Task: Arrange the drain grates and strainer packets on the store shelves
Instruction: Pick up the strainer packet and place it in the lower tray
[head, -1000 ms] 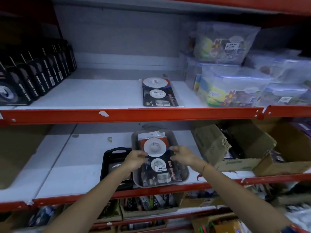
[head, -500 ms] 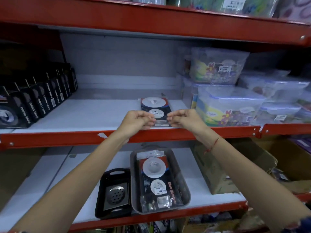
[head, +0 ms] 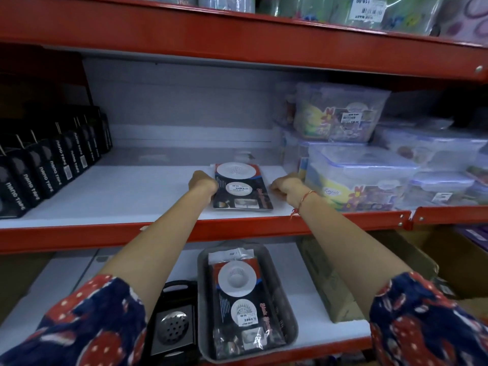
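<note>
A stack of strainer packets (head: pixel 241 188), black cards with white round strainers, lies flat on the white middle shelf (head: pixel 118 196). My left hand (head: pixel 203 184) is curled on the top packet's left edge. My right hand (head: pixel 286 187) is curled at its right edge. On the lower shelf a grey tray (head: pixel 290 328) holds more strainer packets (head: pixel 237 294). A black-framed drain grate (head: pixel 173 326) lies just left of the tray, partly hidden by my left sleeve.
Black nano tape boxes (head: pixel 47 167) line the middle shelf's left side. Stacked clear plastic containers (head: pixel 356 175) crowd its right, close to my right hand. A cardboard box (head: pixel 330 286) sits right of the tray. Red shelf rails (head: pixel 237 228) cross the front.
Both hands rose from the tray on the lower shelf with a strainer packet, brought it to the middle shelf, and now have it lying on the stack there, farther in.
</note>
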`<state>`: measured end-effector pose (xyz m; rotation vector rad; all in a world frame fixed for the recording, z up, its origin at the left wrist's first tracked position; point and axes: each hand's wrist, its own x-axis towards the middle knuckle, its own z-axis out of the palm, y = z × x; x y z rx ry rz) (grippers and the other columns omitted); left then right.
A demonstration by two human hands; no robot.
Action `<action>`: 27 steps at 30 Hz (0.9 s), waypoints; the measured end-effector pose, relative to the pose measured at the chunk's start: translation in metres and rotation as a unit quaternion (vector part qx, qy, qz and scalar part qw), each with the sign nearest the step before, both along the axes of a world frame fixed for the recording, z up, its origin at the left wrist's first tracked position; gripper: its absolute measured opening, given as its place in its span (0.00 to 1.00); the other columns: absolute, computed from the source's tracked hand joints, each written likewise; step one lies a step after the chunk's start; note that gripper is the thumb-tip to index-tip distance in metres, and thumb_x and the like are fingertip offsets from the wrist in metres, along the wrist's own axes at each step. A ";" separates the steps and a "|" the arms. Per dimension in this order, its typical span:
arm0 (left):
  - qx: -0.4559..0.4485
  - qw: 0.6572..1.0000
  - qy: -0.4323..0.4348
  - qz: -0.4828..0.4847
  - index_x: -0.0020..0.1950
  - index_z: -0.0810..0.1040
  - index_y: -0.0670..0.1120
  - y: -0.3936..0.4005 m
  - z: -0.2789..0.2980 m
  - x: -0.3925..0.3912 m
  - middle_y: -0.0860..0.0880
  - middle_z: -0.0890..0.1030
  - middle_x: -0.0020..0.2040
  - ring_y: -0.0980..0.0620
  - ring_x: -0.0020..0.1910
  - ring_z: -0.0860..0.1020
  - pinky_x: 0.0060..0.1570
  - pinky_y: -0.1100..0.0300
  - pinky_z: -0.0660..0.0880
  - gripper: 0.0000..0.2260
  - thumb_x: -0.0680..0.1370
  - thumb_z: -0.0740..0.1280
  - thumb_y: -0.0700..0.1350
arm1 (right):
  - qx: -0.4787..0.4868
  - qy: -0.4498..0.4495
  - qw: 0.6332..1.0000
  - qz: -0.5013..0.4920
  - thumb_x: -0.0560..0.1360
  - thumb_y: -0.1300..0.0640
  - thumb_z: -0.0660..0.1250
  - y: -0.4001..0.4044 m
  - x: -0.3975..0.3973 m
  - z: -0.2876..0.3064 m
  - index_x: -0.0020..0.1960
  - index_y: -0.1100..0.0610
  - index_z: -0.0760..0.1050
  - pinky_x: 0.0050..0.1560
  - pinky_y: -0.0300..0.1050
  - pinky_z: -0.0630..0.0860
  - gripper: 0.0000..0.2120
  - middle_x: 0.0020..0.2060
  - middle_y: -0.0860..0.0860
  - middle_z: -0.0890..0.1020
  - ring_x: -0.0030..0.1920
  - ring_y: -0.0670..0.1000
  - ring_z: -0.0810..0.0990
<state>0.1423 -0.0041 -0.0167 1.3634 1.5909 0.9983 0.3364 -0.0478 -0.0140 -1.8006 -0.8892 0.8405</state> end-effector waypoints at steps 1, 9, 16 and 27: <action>0.004 1.000 -0.013 0.009 0.46 0.72 0.38 0.000 0.001 0.000 0.36 0.80 0.52 0.41 0.46 0.80 0.36 0.55 0.77 0.06 0.73 0.67 0.32 | 0.008 0.017 1.000 -0.004 0.71 0.69 0.68 -0.003 0.000 0.001 0.41 0.58 0.70 0.54 0.50 0.78 0.10 0.48 0.59 0.75 0.46 0.54 0.76; 0.033 0.986 -0.153 -0.052 0.39 0.76 0.38 -0.048 0.020 -0.018 0.41 0.77 0.44 0.46 0.42 0.77 0.46 0.51 0.80 0.06 0.74 0.66 0.29 | 0.103 0.163 0.981 0.009 0.72 0.76 0.65 -0.068 -0.004 0.019 0.38 0.63 0.75 0.52 0.48 0.80 0.10 0.36 0.57 0.79 0.36 0.51 0.79; -0.011 0.966 -0.225 -0.125 0.66 0.71 0.36 -0.131 0.007 -0.048 0.40 0.79 0.55 0.47 0.51 0.78 0.42 0.60 0.78 0.20 0.74 0.67 0.30 | 0.114 0.205 0.970 0.058 0.73 0.76 0.63 -0.163 -0.016 0.020 0.59 0.68 0.74 0.44 0.42 0.83 0.15 0.44 0.58 0.80 0.44 0.53 0.81; -0.050 0.965 -0.182 -0.184 0.65 0.73 0.40 -0.233 -0.054 -0.082 0.48 0.81 0.46 0.51 0.46 0.81 0.41 0.60 0.79 0.22 0.72 0.70 0.32 | 0.028 0.210 0.966 0.148 0.73 0.75 0.65 -0.269 -0.019 -0.032 0.54 0.58 0.77 0.46 0.39 0.83 0.16 0.34 0.48 0.86 0.38 0.44 0.85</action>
